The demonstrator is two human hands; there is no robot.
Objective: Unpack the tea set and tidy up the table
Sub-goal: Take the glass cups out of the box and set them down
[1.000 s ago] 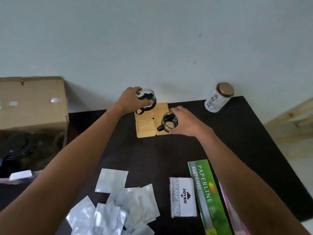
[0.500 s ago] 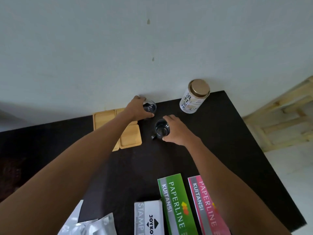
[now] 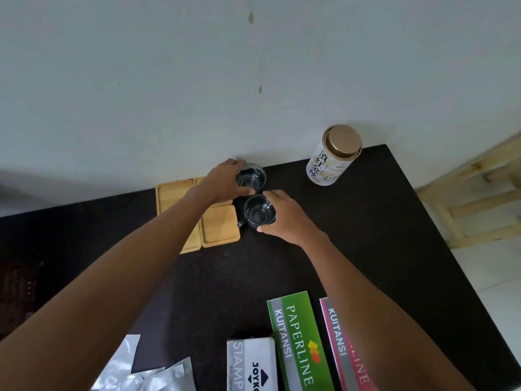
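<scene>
Mid-frame: left hand [image 3: 222, 182] grips far glass cup [image 3: 251, 178]; right hand [image 3: 284, 218] grips near glass cup [image 3: 259, 212], both right of wooden coasters [image 3: 220, 231]. Risk: rims nearly touching, could clink or chip.

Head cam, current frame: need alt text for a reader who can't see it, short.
A person's left hand and right hand each grip a clear glass cup, the far cup and the near cup, standing on a dark table beside wooden coasters. A gold-lidded tin stands by the wall; receipt books, a stamp pad box and foil packets lie nearest.
</scene>
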